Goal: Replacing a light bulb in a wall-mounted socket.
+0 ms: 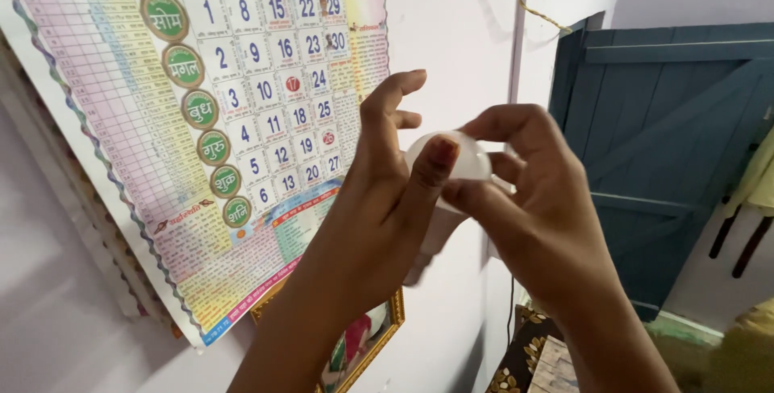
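While raised before a pale wall point(451, 30), both hands meeting at chest height around a small white round object point(463, 161). Left hand point(387, 175) upright, thumb pressed across the front of the white object, forefinger stretched up and slightly curled, the other fingers behind it. Right hand point(516, 183) coming in from the right, thumb under the object's lower edge and fingers curved over its top and far side, so closed lightly on it too. Exact kind of object not clear; seemingly a white rounded piece on a pale stem running down behind the left palm.

Hanging on the wall to the left, tilted in view, a large colourful calendar point(201, 119). Just below it, a gold picture frame point(379, 336). To the right, a blue-green wooden door point(669, 143), well apart from the hands. At lower right, a dark floral cloth point(524, 357).
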